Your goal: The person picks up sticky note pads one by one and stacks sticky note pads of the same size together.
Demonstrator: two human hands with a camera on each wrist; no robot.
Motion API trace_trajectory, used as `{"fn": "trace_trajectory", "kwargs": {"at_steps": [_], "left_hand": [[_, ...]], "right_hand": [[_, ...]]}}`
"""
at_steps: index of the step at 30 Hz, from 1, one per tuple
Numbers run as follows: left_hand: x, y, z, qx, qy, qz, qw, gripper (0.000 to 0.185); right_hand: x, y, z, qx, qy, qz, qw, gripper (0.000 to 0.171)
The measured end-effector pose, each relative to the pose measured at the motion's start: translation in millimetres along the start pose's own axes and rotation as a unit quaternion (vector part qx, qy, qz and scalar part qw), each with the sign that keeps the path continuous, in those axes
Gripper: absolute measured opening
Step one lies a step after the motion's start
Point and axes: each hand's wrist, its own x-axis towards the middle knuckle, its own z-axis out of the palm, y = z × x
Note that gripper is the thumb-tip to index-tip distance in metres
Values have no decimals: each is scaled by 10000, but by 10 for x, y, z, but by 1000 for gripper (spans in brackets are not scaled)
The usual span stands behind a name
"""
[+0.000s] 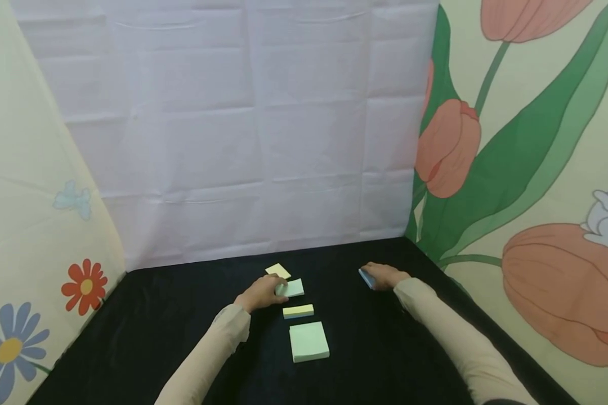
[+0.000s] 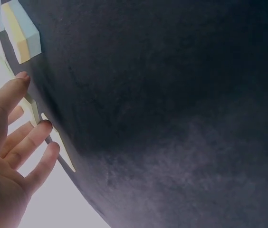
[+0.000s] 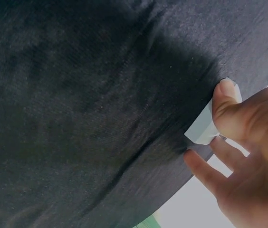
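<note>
Left hand (image 1: pixel 261 292) touches green pad (image 1: pixel 293 288), fingers straight; right hand (image 1: pixel 385 275) pinches blue pad (image 1: pixel 367 278)

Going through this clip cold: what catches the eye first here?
Pastel sticky-note pads on the black cloth: a large green pad nearest the person, a yellow pad beyond it. The left hand touches a small green pad mid-table, while the right hand pinches a blue pad farther right.
</note>
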Motion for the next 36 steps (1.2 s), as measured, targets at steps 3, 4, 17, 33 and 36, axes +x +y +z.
{"fn": "trace_trajectory", "kwargs": {"at_steps": [3,4,17,33,36], "left_hand": [[-3,21,-2,-39,-104,13,9999,31],[-1,23,1,-42,-113,36,9999,31],[61,51,46,-72,-129,99,9998,32],[55,40,95,-64,-231,104,9997,32],[33,30,85,-5,-276,115,9996,34]], "right_hand": [[-1,3,3,-7,-11,46,10000,54],[0,3,5,32,-15,79,10000,54],[-20,-9,-14,52,-37,116,9999,54],[-2,64,30,-21,82,-216,9997,53],[-26,26,10,-8,42,-95,9999,55]]}}
